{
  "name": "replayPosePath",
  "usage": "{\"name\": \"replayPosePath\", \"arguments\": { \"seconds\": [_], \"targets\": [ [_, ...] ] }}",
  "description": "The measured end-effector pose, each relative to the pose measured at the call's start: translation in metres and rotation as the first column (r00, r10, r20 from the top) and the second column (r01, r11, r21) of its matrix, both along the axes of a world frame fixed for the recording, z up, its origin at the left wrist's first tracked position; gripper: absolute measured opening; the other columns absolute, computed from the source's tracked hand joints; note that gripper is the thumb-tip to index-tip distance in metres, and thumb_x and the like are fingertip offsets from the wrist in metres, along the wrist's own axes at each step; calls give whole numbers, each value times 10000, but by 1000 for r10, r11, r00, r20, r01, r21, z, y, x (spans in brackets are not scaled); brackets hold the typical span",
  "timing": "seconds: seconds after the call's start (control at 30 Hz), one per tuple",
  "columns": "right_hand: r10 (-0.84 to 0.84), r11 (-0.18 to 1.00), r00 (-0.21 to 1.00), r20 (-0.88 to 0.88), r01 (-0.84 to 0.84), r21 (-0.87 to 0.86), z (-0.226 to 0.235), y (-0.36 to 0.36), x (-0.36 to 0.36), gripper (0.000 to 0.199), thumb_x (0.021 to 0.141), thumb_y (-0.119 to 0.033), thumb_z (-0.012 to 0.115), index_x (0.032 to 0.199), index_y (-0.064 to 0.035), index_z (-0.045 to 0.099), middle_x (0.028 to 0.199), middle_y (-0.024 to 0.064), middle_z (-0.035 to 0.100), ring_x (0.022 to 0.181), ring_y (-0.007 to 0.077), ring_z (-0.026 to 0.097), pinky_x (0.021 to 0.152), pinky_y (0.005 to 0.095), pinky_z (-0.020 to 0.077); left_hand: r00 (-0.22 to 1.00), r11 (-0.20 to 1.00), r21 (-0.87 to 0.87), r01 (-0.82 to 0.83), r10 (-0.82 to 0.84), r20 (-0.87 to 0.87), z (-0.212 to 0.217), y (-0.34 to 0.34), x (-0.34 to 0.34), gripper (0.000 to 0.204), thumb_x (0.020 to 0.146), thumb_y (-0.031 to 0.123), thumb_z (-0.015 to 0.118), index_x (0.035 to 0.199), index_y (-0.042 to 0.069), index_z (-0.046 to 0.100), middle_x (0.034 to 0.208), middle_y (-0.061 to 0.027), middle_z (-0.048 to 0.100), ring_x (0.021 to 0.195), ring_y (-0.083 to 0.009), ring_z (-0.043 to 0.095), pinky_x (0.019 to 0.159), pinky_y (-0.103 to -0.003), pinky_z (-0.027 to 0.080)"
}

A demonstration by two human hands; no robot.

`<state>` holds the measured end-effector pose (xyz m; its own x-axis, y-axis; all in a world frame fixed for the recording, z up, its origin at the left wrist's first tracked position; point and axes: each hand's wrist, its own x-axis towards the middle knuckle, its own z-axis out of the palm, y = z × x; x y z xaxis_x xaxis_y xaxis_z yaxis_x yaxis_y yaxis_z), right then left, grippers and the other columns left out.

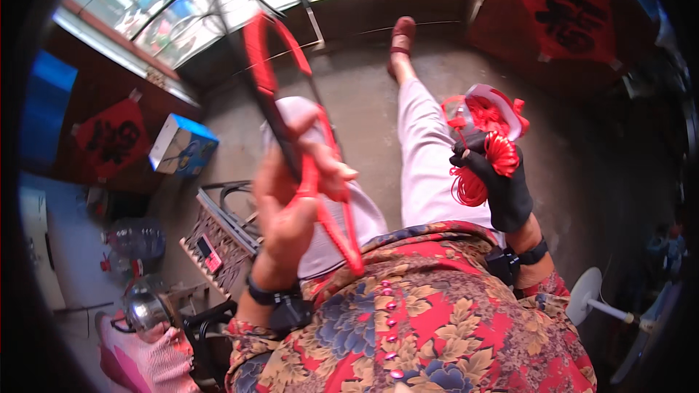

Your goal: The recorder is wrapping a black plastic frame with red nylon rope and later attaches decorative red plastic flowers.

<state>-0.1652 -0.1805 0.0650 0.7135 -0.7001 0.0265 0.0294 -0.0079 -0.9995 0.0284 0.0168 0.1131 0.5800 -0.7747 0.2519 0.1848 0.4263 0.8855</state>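
In front of my left leg, my left hand (287,204) is bare and closed round a long, angular red-and-black frame (261,51). The frame slants up and away, its near end pointed and red, and motion blurs it. My right hand (506,189) wears a black glove and is closed on a looped hank of shiny red cord (502,154), held over my right thigh. Just beyond it stands a white-rimmed round container (502,98) with more red cord and red pieces inside. Dark bands with small boxes are strapped on both wrists.
A blue-and-white box (183,145) sits on the floor to the left. Nearer are a wooden slatted stool (226,236) bearing a pink phone-like device (210,253), clear plastic bottles (138,240) and a metal kettle (148,311). A white round-based stand (586,297) is at right.
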Motion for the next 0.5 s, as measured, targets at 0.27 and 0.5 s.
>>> {"name": "replayPosePath", "arguments": {
  "seconds": [0.27,0.5],
  "targets": [
    [529,750,846,59,-434,-500,-4,50,107,210,737,-64,748,913,-26,641,860,109,648,793,251,649,708,308,509,886,980,170,108,-18,-464,-74,56,-8,641,790,306,676,1279,-43,455,1161,-186,587,1095,-300,591,1000,-424,440],
    [600,560,790,-126,-527,-640,2,77,135,190,708,-108,707,888,-86,650,868,78,648,798,292,646,680,349,512,832,972,120,201,-105,-544,-83,80,10,607,814,217,689,1305,-40,442,1256,-130,554,1169,-189,531,1044,-340,381]
  ]
}}
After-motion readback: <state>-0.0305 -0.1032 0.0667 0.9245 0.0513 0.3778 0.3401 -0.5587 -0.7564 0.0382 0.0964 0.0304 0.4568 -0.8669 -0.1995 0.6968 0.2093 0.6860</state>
